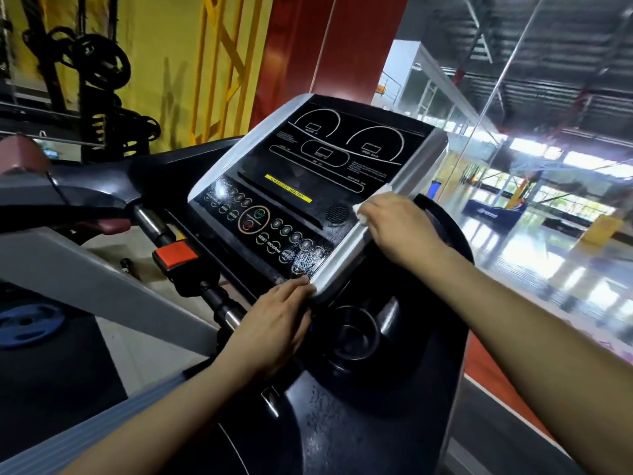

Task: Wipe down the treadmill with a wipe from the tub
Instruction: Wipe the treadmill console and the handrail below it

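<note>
While the right hand (394, 228) presses a white crumpled wipe (373, 197) against the silver right-side trim (346, 258) of the treadmill's black console panel (308, 186), its fingers curl over the cloth and hold it against the metal. Only the wipe's upper edge and a scrap at the fingertips show; its long axis cannot be told. The left hand (274, 327) lies at about seven o'clock from the right, well apart, fingers fairly straight and resting on the console's near lower corner where the trim ends. The silver trim runs lengthwise from seven o'clock up to one o'clock, and the console tilts the same way, its display end pointing to one o'clock. A round black cup holder (352, 337) sits just beside the left hand at three o'clock. An orange-red safety clip (176, 257) lies at ten o'clock from the left hand, on the crossbar.
</note>
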A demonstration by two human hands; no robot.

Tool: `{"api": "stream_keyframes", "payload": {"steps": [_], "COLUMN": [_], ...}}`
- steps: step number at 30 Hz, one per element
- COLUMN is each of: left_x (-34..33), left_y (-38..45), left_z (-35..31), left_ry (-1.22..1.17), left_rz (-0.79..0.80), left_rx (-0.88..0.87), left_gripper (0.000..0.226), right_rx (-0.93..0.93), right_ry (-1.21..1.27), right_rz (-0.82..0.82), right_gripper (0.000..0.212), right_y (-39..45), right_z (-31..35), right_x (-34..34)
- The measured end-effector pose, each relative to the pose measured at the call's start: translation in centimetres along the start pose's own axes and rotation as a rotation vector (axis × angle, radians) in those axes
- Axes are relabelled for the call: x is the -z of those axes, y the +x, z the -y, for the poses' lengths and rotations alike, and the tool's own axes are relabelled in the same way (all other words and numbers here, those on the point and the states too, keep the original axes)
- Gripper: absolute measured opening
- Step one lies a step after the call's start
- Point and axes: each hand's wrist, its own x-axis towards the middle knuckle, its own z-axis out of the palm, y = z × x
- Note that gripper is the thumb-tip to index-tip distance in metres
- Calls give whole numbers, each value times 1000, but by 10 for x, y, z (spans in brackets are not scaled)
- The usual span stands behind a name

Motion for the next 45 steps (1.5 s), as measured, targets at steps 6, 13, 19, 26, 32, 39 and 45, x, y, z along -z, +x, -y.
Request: {"api": "stream_keyframes", "payload": {"steps": [6, 13, 19, 26, 32, 39, 45], "left_x": [-2, 1, 0, -3, -3, -17, -23], "left_y": [10, 25, 65, 97, 133, 134, 135], "left_z": [-4, -25, -43, -69, -77, -84, -87], "left_ry": [-1, 30, 45, 155, 228, 233, 239], "left_rz": [-54, -66, -210, -259, -290, -440, -461], "left_rx": [13, -24, 29, 46, -21, 31, 75], "left_gripper": [53, 58, 35, 32, 43, 35, 36], "right_rx": [399, -73, 548, 205, 470, -75, -356], "right_ry": [220, 233, 410, 458, 406, 459, 937], "right_rz": [55, -216, -142, -321, -280, -348, -459], "right_gripper": [33, 40, 33, 39, 38, 24, 40], "right_y": [-57, -7, -38, 9, 8, 66, 71], "right_z": [50, -46, -13, -137, -90, -192, -194], "right_x": [-19, -7, -33, -21, -40, -9, -17]}}
